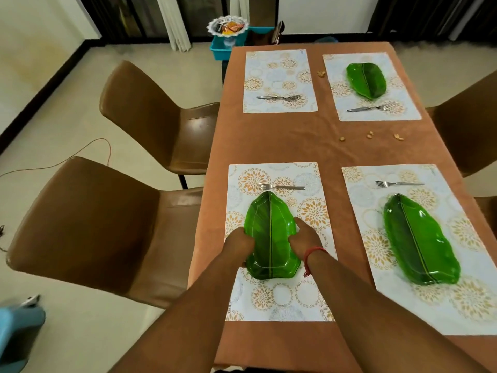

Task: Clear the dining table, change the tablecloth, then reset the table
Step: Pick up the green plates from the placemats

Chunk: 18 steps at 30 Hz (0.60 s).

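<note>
A green leaf-shaped plate point(270, 232) lies on the near left placemat point(279, 297). My left hand point(238, 244) grips its left rim and my right hand point(305, 236) grips its right rim. A fork point(279, 187) lies just beyond it. The near right placemat point(360, 189) bears another leaf plate point(419, 240) and a fork point(398, 183). On the far right placemat point(336, 103) sit a third leaf plate point(366, 80) and a fork point(372, 107). The far left placemat point(277, 71) holds only a fork point(279, 97). A brown tablecloth point(282, 138) covers the table.
Nut shells point(371, 135) lie scattered mid-table, with one point(321, 74) between the far mats. Two brown chairs point(150, 117) point(88, 227) stand left of the table, and another point(468, 117) on the right. A teal bin point(224, 48) with a snack bowl point(228, 25) sits past the far end.
</note>
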Motion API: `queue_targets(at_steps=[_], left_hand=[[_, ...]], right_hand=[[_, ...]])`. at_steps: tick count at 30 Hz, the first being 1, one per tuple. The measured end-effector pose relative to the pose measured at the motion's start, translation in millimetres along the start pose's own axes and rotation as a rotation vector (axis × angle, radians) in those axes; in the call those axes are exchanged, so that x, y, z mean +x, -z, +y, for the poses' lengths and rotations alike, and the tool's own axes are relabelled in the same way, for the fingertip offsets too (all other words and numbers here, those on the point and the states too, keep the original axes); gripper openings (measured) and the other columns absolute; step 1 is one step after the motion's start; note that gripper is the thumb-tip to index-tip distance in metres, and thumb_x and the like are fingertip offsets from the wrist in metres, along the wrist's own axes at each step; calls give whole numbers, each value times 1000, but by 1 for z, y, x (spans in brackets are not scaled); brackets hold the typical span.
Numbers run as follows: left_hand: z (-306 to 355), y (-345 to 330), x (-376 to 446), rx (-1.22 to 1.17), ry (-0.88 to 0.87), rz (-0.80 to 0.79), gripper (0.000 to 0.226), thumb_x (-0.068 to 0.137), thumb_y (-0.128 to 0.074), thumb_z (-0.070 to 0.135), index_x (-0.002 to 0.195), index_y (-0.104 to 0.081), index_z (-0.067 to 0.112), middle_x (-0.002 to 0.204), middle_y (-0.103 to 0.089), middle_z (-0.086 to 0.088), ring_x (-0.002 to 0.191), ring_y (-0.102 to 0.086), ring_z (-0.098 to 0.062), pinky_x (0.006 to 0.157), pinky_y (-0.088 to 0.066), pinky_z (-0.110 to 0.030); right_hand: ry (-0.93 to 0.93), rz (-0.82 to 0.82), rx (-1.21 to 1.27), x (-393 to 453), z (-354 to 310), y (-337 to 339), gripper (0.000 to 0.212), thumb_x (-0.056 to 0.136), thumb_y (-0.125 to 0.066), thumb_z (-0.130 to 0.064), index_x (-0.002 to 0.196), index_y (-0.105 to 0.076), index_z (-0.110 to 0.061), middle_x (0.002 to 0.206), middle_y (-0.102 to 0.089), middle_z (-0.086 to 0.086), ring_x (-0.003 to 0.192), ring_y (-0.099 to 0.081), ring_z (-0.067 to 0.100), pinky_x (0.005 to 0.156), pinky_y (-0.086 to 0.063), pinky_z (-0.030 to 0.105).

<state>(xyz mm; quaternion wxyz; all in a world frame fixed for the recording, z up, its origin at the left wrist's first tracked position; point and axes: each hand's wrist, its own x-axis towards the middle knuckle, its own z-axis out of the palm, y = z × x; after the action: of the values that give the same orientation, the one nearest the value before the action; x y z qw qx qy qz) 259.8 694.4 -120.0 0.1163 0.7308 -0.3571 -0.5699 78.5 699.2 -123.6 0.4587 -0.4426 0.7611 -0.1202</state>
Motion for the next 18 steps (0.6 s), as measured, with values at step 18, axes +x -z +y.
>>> queue_targets(at_steps=[18], left_hand=[[122, -157, -23, 135, -288, 11, 22, 70, -54, 20, 90, -58, 11, 93, -65, -12, 86, -68, -32, 72, -61, -48]], right_hand=[[-53, 328, 177, 3, 73, 179, 50, 89, -47, 2, 136, -57, -13, 127, -63, 13, 109, -62, 32, 89, -49, 29]])
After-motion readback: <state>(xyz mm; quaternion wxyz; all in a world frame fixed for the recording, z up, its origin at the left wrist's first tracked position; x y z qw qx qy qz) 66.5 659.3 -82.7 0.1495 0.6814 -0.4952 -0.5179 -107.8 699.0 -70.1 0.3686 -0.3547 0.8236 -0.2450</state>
